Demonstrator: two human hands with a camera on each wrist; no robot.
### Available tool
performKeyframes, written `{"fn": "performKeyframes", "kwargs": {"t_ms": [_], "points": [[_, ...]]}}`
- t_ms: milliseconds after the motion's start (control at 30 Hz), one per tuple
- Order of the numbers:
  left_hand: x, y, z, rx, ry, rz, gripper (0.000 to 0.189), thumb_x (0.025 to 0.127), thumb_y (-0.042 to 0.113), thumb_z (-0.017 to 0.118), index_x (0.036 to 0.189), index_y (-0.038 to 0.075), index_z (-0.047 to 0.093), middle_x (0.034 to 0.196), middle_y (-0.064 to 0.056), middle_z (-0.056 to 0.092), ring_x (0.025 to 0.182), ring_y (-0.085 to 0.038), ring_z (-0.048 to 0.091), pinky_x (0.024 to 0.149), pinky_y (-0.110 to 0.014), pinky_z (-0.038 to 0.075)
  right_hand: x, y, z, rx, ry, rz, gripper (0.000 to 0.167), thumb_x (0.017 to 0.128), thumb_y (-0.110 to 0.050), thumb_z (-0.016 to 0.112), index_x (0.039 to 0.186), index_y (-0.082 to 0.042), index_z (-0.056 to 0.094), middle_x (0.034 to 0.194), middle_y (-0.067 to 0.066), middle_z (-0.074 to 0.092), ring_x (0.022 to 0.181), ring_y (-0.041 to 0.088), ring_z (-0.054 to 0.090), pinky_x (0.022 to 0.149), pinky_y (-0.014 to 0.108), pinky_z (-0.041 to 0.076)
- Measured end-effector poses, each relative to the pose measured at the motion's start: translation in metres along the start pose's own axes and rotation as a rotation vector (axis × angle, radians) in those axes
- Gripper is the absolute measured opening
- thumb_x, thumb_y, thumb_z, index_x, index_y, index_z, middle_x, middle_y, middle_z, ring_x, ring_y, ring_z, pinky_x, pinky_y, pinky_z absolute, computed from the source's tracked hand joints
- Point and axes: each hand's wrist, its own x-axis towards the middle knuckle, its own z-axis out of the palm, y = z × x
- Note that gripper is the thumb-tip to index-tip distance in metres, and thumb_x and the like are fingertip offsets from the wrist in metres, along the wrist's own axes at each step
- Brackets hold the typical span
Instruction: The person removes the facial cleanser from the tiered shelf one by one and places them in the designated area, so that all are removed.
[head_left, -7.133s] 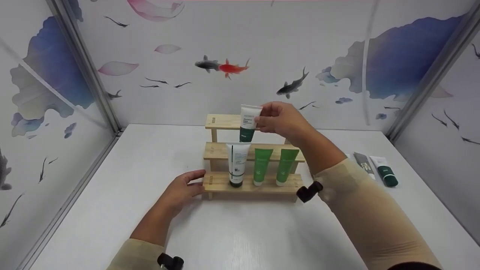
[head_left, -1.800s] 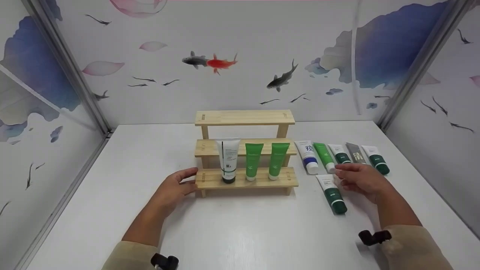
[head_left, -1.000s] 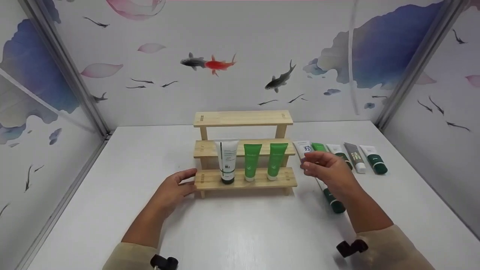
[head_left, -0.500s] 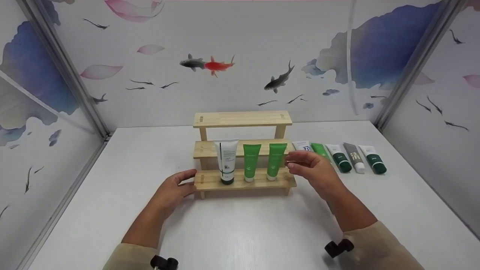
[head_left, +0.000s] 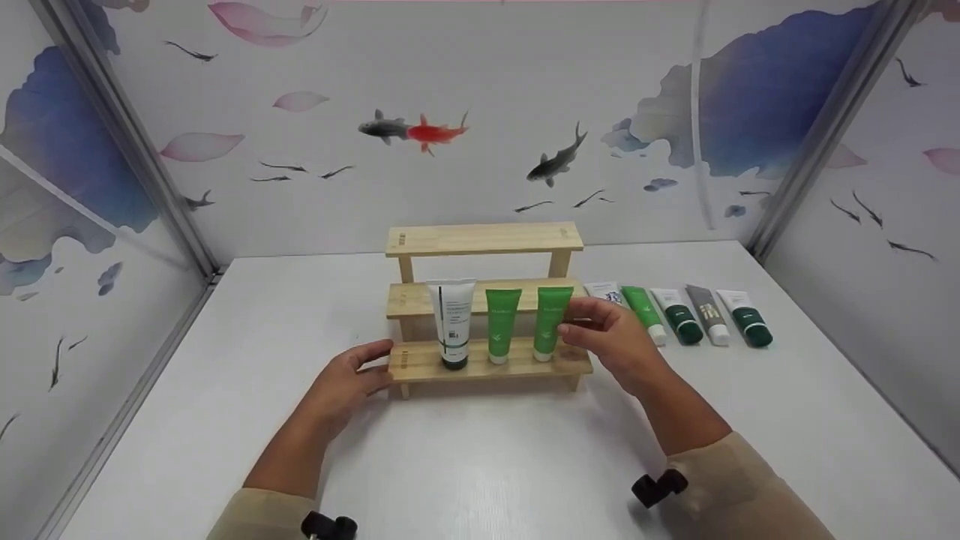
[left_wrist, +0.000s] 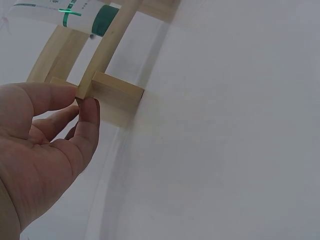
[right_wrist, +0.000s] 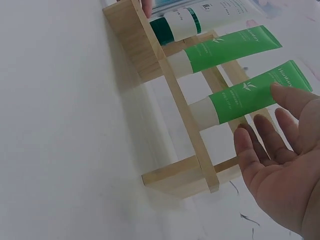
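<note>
A three-tier wooden display stand (head_left: 484, 237) stands on the white table. On its lowest step are a white squeeze tube (head_left: 453, 322) with a dark cap and two green squeeze tubes, the middle one (head_left: 502, 324) and the right one (head_left: 551, 321), all upright on their caps. My left hand (head_left: 346, 386) pinches the left end of that step between thumb and fingers (left_wrist: 89, 117). My right hand (head_left: 619, 343) is at the right green tube; the thumb overlaps its edge in the right wrist view, while the other fingers (right_wrist: 245, 145) are loosely bent and spread.
Right of the stand, several tubes lie in a row: a white-and-blue one (head_left: 604, 291) partly hidden by my hand, a green one (head_left: 642, 311), a white-and-green one (head_left: 677, 316), a grey one (head_left: 707, 313) and another white-and-green one (head_left: 745, 319). Printed walls enclose the table.
The white-and-green tube held over the stand earlier has left my right hand. That hand has since moved left from the lying tubes to the right green tube. My left hand keeps its place.
</note>
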Motion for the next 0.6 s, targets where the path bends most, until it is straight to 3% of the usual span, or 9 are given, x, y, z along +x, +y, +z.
{"fn": "performKeyframes", "kwargs": {"t_ms": [600], "points": [[0.002, -0.002, 0.0, -0.001, 0.0, 0.015, 0.058, 0.102, 0.003, 0.063, 0.158, 0.014, 0.053, 0.17, -0.01, 0.043, 0.148, -0.033, 0.055, 0.119, -0.047, 0.05, -0.003, 0.004, 0.012, -0.076, 0.031, 0.061, 0.038, 0.1, -0.02, 0.076, 0.137, -0.019, 0.069, 0.136, 0.006, 0.07, 0.127, 0.024, 0.066, 0.101, 0.03, 0.06]]}}
